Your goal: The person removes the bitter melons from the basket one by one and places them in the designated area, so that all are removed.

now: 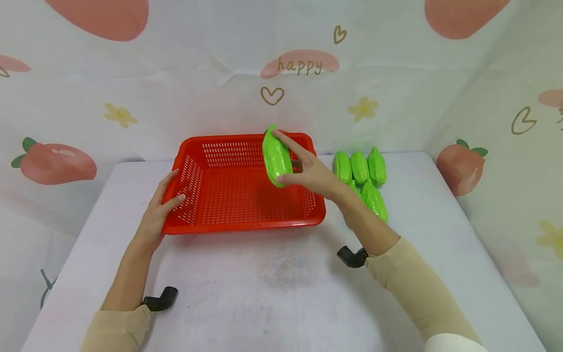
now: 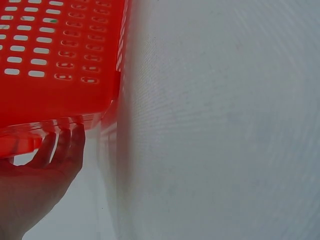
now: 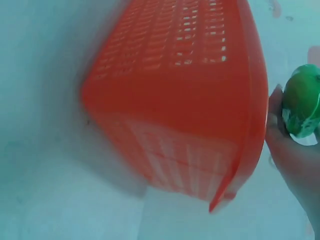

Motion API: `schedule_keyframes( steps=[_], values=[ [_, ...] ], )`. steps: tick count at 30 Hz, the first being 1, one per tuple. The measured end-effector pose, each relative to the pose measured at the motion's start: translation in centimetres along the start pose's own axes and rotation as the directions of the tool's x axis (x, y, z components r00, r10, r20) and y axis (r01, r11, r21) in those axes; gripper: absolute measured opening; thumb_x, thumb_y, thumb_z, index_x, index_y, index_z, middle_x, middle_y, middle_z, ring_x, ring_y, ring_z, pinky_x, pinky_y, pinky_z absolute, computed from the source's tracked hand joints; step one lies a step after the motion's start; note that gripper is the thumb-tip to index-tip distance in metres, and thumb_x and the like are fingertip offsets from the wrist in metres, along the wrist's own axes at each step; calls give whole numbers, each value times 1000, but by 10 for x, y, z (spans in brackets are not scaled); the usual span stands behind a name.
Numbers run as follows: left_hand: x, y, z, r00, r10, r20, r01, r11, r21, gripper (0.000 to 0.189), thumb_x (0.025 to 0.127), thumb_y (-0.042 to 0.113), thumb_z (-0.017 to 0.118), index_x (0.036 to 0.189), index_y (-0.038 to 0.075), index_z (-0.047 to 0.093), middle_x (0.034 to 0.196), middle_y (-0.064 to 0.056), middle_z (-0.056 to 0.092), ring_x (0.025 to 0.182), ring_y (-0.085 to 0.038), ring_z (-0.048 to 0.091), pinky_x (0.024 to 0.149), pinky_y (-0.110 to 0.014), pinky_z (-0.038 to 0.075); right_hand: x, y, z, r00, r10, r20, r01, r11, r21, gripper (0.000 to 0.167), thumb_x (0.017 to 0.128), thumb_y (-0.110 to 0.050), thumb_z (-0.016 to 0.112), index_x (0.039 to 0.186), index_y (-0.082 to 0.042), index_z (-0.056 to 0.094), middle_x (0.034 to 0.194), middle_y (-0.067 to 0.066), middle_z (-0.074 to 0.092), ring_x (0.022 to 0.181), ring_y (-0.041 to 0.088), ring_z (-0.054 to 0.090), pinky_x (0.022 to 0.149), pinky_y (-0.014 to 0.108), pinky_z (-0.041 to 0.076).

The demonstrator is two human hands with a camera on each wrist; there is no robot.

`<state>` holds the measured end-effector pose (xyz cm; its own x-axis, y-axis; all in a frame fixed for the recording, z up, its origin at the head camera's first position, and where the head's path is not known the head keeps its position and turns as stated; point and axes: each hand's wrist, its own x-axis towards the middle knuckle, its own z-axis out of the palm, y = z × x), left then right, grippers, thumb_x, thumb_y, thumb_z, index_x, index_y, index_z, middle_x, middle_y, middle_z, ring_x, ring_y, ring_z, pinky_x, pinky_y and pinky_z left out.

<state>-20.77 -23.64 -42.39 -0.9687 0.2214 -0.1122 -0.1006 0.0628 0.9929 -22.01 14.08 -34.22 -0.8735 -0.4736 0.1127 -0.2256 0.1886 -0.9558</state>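
Observation:
A red plastic basket [image 1: 228, 195] with slotted walls stands on the table, and nothing lies on the visible part of its floor. My left hand [image 1: 154, 215] grips its left rim, thumb over the inside and fingers outside; in the left wrist view the fingers [image 2: 75, 145] reach up under the rim. Over the right part of the basket, my right hand [image 1: 310, 171] holds a shiny green, ridged, elongated fruit [image 1: 276, 159] between thumb and fingers. The right wrist view shows this green fruit [image 3: 302, 100] beyond the basket's outer wall [image 3: 180, 100].
Several similar green fruits [image 1: 359, 167] lie in two rows right of the basket, partly hidden by my right forearm. White table [image 1: 264, 288] surface extends in front. A printed cloth [image 1: 211, 98] hangs behind and at the sides. Black wrist mounts [image 1: 162, 299] stick out from both forearms.

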Motion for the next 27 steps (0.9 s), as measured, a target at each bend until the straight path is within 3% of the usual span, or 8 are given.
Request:
schedule_keyframes(
  steps=[10,17,23,27],
  values=[
    [0,-1,0,1000,9,0,-9,1000,-15,63,103,25,51,157,38,22,152,-8,23,119,-19,44,80,-24,56,-19,8,-18,1000,8,-31,-7,1000,17,87,88,-10,68,157,-40,24,151,-2,32,117,30,49,86,40,52],
    [1,-1,1,1000,4,10,-3,1000,-17,62,103,26,51,157,37,22,151,-8,23,119,-19,43,80,-23,56,-33,18,-27,998,18,-60,-16,1000,24,85,92,-10,64,158,-38,20,160,-9,20,128,32,45,90,39,51],
    [1,-2,-1,1000,-9,6,9,1000,-6,64,103,27,51,158,37,20,154,-8,21,119,-18,43,80,-23,56,-44,22,-35,996,46,-78,-44,999,27,81,94,-13,61,158,-39,19,163,-14,13,144,32,28,104,49,41],
    [1,-2,-1,1000,-7,-1,7,1000,-1,64,103,27,51,158,38,20,154,-7,21,119,-18,43,79,-23,56,-50,23,-42,993,64,-104,-63,998,9,79,95,-16,61,158,-41,20,163,-14,13,145,33,25,104,52,39]
  ],
)
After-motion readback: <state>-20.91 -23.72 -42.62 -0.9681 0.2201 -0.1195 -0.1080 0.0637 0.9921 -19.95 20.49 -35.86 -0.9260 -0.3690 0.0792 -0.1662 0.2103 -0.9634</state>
